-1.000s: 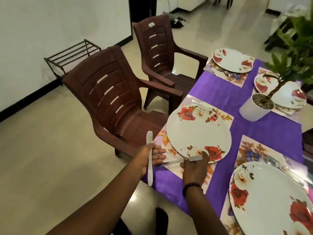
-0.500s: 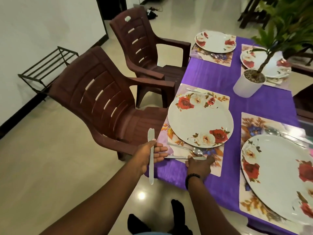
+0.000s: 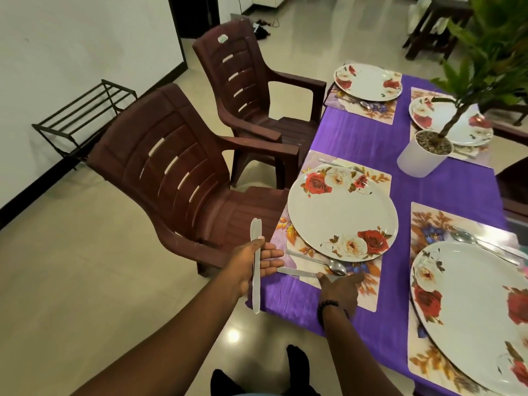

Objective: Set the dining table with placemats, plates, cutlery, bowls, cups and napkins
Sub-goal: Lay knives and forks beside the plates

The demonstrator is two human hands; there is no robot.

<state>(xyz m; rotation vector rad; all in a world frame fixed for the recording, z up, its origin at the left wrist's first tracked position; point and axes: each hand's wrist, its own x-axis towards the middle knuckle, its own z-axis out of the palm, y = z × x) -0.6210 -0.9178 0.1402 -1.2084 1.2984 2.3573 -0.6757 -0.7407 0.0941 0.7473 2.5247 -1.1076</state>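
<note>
The purple-clothed table (image 3: 371,144) fills the right half of the frame, with two brown plastic chairs (image 3: 177,178) pulled up at centre left. Four floral placemats each carry a rose-patterned plate; the nearest-centre plate (image 3: 341,212) sits on its placemat (image 3: 368,287) in the middle of the frame, and a potted plant (image 3: 423,158) stands at upper right.

Along the lower edge of that placemat lie a spoon (image 3: 328,263) and, just below it, a flat steel knife (image 3: 297,272). The right hand (image 3: 340,290), at lower centre, rests on the mat with its fingers laid fairly straight over the knife's far end, pressing or nudging it rather than gripping. The left hand (image 3: 254,264), just off the table's left edge, holds two more pieces of cutlery (image 3: 255,270) upright, pinned by the thumb across a mostly flat palm, fingers extended.

The knife looks light, stiff and slippery on the glossy mat (likely to skate if pushed hard), so I would take it by the handle, pinching its flat sides. The plates seem breakable and best lifted by the rim.

There is a faint stamp on the knife handle, too small to read
</note>
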